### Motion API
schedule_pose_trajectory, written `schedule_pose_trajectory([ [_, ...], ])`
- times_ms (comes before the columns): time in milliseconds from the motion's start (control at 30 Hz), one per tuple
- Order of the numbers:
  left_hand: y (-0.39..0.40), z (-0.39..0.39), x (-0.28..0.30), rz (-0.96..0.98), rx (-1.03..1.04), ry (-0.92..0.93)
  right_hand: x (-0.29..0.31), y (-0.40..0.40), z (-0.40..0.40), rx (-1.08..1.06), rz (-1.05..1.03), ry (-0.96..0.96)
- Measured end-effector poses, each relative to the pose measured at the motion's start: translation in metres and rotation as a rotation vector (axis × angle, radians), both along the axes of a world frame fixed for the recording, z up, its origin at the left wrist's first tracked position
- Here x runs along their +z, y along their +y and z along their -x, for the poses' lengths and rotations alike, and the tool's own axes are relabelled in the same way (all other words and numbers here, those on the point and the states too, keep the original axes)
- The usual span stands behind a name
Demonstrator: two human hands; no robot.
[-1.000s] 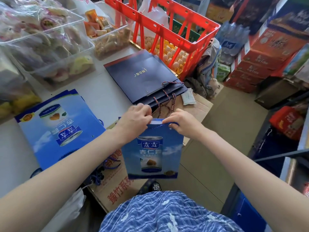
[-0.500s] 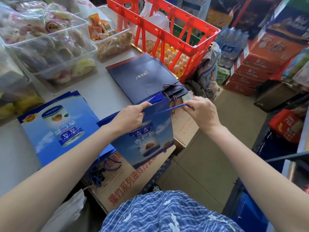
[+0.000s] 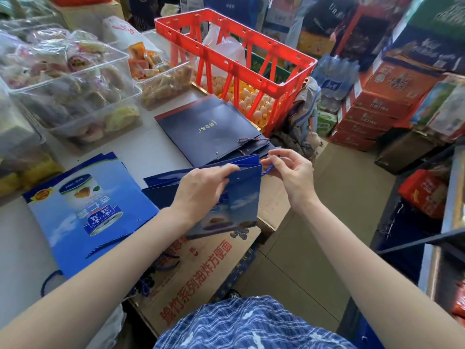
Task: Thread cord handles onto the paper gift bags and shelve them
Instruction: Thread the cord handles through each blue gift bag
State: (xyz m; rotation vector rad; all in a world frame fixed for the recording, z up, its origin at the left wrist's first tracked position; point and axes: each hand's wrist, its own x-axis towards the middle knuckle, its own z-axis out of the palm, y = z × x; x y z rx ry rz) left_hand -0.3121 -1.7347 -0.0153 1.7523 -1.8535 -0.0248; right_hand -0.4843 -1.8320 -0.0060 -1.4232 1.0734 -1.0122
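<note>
- The left hand (image 3: 201,187) pinches the top edge of a blue paper gift bag (image 3: 241,197), thumb and fingers curled over the rim beside a punched hole.
- The right hand (image 3: 289,172) pinches a blue cord (image 3: 268,171) at the bag's upper right corner, fingers bent around it.
- The bag hangs folded flat in the air above a cardboard box (image 3: 201,280) at the desk's near edge; a printed can shows low on its face, partly behind the left wrist.
- The box bears red Chinese print, of which 油炸方便面 can be read.
- Left of the bag, a stack of matching blue bags (image 3: 83,212) lies flat on the desk (image 3: 141,149), printed with a can, an almond picture and Chinese characters seen upside down.
- Beyond the hands lies a pile of navy bags (image 3: 208,129) with small gold writing too small to read and red-and-blue twisted cords.
- Behind them stands a red plastic crate (image 3: 251,69) over trays of eggs.
- Clear tubs of wrapped pastries (image 3: 70,79) sit at the desk's far left.
- Red cartons (image 3: 370,114) are stacked on the floor at right, their lettering blurred.
</note>
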Motion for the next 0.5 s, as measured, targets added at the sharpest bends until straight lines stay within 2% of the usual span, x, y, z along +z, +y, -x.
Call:
schedule_pose_trajectory([
  [67, 0.000, 0.001, -0.002, 0.062, -0.011, -0.121, 0.004, 0.000, -0.001, 0.039, 0.088, 0.043],
  [100, -0.001, 0.000, -0.003, 0.063, -0.007, -0.125, 0.008, 0.001, -0.002, 0.074, 0.099, 0.033],
  [200, -0.003, -0.001, -0.001, -0.002, 0.028, 0.049, 0.015, 0.003, -0.003, 0.162, 0.109, 0.001],
  [333, -0.012, -0.007, 0.003, -0.093, 0.085, 0.266, 0.009, 0.007, -0.006, 0.244, 0.175, 0.131],
  [500, -0.018, -0.006, 0.007, -0.093, 0.085, 0.444, -0.001, 0.009, -0.017, 0.182, 0.245, 0.272],
])
